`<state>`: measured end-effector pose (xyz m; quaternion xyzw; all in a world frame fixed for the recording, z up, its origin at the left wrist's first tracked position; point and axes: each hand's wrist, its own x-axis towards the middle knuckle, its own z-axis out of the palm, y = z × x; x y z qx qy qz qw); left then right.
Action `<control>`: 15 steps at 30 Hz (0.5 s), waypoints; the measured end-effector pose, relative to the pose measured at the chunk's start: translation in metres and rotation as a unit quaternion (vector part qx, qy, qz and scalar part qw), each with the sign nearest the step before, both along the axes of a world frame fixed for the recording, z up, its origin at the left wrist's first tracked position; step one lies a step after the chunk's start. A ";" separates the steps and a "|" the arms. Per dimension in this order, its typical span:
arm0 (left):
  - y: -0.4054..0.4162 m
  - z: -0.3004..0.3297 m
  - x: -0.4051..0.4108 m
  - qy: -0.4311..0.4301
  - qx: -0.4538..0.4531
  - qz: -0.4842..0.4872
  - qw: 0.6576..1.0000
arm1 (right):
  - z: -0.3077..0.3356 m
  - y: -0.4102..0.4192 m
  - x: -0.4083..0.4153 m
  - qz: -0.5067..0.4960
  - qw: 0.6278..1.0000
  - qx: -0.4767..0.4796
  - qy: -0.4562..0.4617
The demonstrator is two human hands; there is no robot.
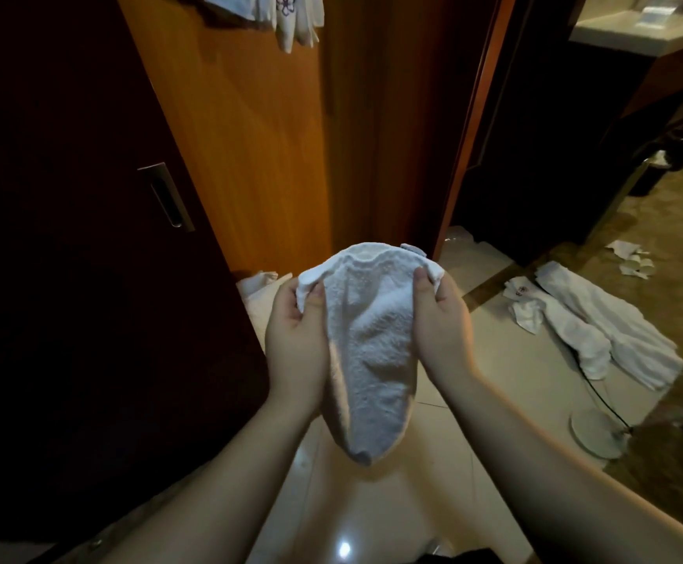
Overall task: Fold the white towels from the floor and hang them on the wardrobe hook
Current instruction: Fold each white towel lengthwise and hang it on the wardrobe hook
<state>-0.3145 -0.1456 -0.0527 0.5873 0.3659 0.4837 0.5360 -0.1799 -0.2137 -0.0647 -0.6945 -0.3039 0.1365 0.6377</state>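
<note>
1. Forearms, two, bare, reaching forward from the bottom edge over pale glossy floor tiles (376,519).
2. Left hand (295,339), fingers curled round the left upper edge of a white towel (366,343), thumb pressed on the front of the cloth.
3. Right hand (439,319), thumb and fingers pinching the right upper corner of the same towel.
4. Towel, white terry, held up between both hands above the floor; top edge bunched in an arch, body hanging down and narrowing to a point at the bottom.
5. Crumpled white cloth (256,284), on the floor just behind the left hand, at the foot of the wardrobe; partly hidden.
6. Loose white towels (600,335), lying spread on the floor to the right, well apart from the hands; a smaller crumpled piece with a dark mark lies at their left end.
7. Round white base with a dark cord (594,433), on the floor near those towels.
8. Torn white paper scraps (633,258), farther right on the patterned floor.
9. Wardrobe: dark door with recessed metal handle (165,196) at left, orange wood panel (250,136) beside it.
10. White cloths with a purple flower emblem (287,12), hanging at the top of the orange panel; the hook itself is out of view.
</note>
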 end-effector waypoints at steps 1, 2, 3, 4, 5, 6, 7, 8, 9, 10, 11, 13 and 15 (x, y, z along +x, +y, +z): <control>-0.005 0.000 0.000 -0.003 0.007 0.001 1.000 | 0.000 -0.001 -0.005 0.008 1.000 0.002 0.008; -0.009 0.001 0.001 -0.004 0.013 0.001 1.000 | 0.000 -0.001 -0.010 0.015 1.000 0.003 0.014; -0.012 0.002 0.001 -0.004 0.017 0.001 1.000 | 0.000 -0.001 -0.014 0.021 1.000 0.002 0.022; -0.013 0.003 0.003 -0.006 0.017 -0.001 1.000 | 0.000 -0.001 -0.018 0.026 0.999 0.003 0.030; -0.014 0.003 0.004 -0.010 0.018 -0.004 1.000 | 0.001 0.000 -0.022 0.035 0.999 0.006 0.035; -0.014 0.005 0.005 -0.013 0.020 -0.006 1.000 | 0.002 0.002 -0.026 0.046 0.998 0.011 0.033; -0.013 0.006 0.005 -0.014 0.024 -0.006 1.000 | 0.003 0.003 -0.028 0.055 0.998 0.012 0.026; -0.012 0.008 0.005 -0.015 0.028 -0.007 0.999 | 0.005 0.005 -0.029 0.063 0.998 0.010 0.018; -0.008 0.010 0.004 -0.017 0.029 -0.007 0.999 | 0.007 0.006 -0.027 0.066 0.998 0.008 0.012; -0.003 0.011 0.002 -0.021 0.027 -0.006 0.999 | 0.010 0.007 -0.023 0.063 0.998 0.007 0.007; 0.005 0.013 -0.001 -0.023 0.023 -0.004 0.999 | 0.013 0.008 -0.016 0.051 0.999 0.004 0.001; 0.024 0.016 -0.010 -0.022 0.024 -0.001 0.999 | 0.022 0.007 0.000 0.022 1.000 -0.002 -0.011; 0.043 0.021 -0.021 -0.027 0.035 -0.029 0.999 | 0.031 0.005 0.015 0.021 0.999 0.003 -0.033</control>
